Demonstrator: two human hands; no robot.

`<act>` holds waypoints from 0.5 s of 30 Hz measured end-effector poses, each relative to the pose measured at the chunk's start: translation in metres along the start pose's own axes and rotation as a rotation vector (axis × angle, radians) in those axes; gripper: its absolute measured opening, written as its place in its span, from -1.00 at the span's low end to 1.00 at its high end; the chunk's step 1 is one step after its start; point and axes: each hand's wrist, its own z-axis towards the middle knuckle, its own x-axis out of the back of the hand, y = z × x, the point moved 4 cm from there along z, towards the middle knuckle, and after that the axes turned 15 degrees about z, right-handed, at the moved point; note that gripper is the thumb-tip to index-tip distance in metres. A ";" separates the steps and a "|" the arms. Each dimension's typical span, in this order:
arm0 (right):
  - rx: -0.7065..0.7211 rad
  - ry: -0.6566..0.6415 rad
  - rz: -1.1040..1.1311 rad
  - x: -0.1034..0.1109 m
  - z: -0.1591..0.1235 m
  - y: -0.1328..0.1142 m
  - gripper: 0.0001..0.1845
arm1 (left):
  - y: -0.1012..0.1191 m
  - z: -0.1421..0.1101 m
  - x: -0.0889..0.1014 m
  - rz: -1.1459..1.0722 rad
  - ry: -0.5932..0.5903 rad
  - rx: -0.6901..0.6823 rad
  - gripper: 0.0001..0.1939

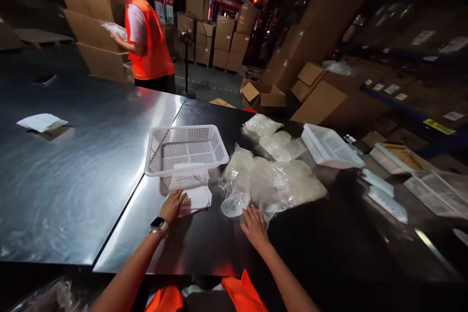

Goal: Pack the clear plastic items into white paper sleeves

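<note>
Left hand flat, fingers spread on white paper stack just below white mesh basket | right hand open, fingertips touching clear plastic bags | all on steel table.

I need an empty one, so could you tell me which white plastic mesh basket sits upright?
The white plastic mesh basket beyond the left hand; the other lies tipped over.

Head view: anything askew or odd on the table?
The white mesh basket sits tilted, its near edge propped on the stack of white sheets that the left hand touches. The clear plastic bags lie in a loose heap by the right hand. Nothing looks damaged.
</note>
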 end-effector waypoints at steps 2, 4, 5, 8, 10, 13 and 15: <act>-0.001 -0.030 -0.022 -0.001 -0.013 0.006 -0.43 | 0.008 0.036 -0.001 0.022 -0.029 -0.065 -0.59; -0.036 -0.044 0.010 0.000 -0.029 0.013 -0.38 | 0.010 0.053 -0.003 0.042 -0.067 -0.111 -0.73; -0.059 -0.041 0.043 0.000 -0.037 0.017 -0.41 | 0.009 0.056 -0.004 0.051 -0.085 -0.125 -0.76; -0.123 0.014 0.134 0.005 -0.052 0.027 -0.60 | 0.001 0.056 -0.005 0.067 -0.127 -0.150 -0.74; -0.146 0.063 0.138 0.009 -0.052 0.028 -0.58 | -0.006 0.054 -0.004 0.064 -0.138 -0.158 -0.73; -0.109 0.073 0.161 0.009 -0.037 0.018 -0.56 | -0.016 0.053 0.000 0.037 -0.134 -0.166 -0.74; -0.034 0.018 0.206 0.001 -0.020 0.007 -0.58 | -0.020 0.052 0.003 0.013 -0.109 -0.172 -0.75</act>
